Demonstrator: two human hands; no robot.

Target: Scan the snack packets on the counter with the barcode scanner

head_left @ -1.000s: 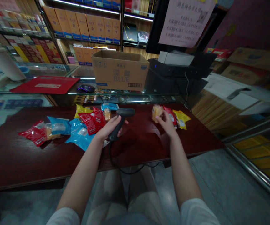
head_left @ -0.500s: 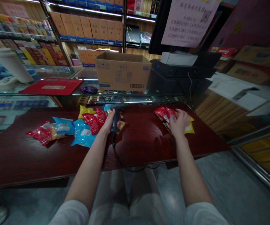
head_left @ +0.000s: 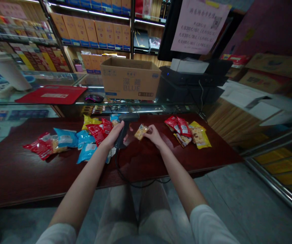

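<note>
My left hand (head_left: 114, 135) is wrapped round the handle of a black barcode scanner (head_left: 124, 130), whose head points up and away from me. Between thumb and fingers, my right hand (head_left: 154, 135) pinches a small clear snack packet (head_left: 141, 131) with golden contents, just right of the scanner. Left of the scanner lies a loose pile of packets: a red packet (head_left: 96, 133), a blue packet (head_left: 87, 152), a yellow packet (head_left: 91, 121) and others. On the right side rest red packets (head_left: 183, 126) and a yellow packet (head_left: 200, 135). All lie on the dark red wooden table (head_left: 146, 162).
Behind the table a glass counter holds an open cardboard box (head_left: 130, 79), a mouse (head_left: 94, 98), a red mat (head_left: 53, 95) and a black printer (head_left: 194, 76). The scanner's cable (head_left: 135, 185) loops over the table's front edge. Stocked shelves stand at the back.
My right hand has left the red packets at the right and come to the middle, where it now holds the small snack packet. The scanner stays in my left hand.
</note>
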